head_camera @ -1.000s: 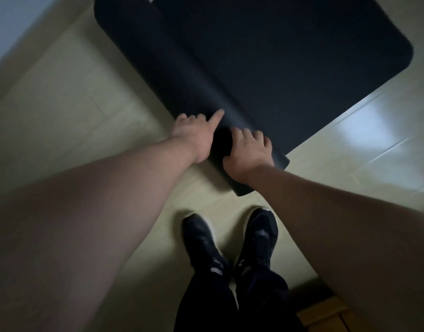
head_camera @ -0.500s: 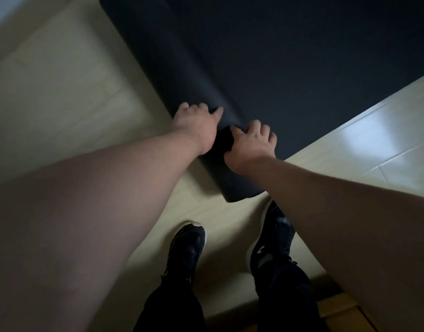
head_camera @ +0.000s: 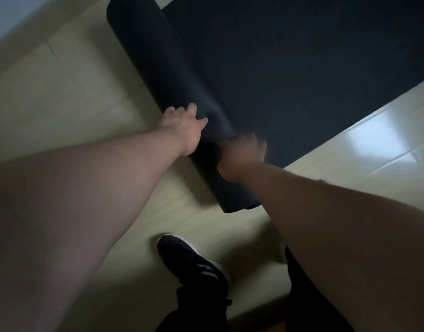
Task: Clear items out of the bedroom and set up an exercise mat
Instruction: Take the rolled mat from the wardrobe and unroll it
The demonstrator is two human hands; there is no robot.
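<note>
A dark exercise mat lies partly unrolled on the pale floor. Its flat, ribbed part stretches toward the upper right, and the part not yet unrolled forms a thick roll running on a slant from the top of the view down to the middle. Both bare arms reach forward to the near end of this roll. The left hand rests on top of the roll with its fingers spread and laid over the curve, the thumb sticking out to the side; it presses rather than pinches. The right hand sits just beside it, closer to the roll's end, touching the mat where roll meets flat part. It is blurred, so whether its fingers lie flat or curled cannot be told. Below the arms, a black shoe with a white sole edge stands on the floor, near the roll but apart from it, with dark trouser legs behind.
</note>
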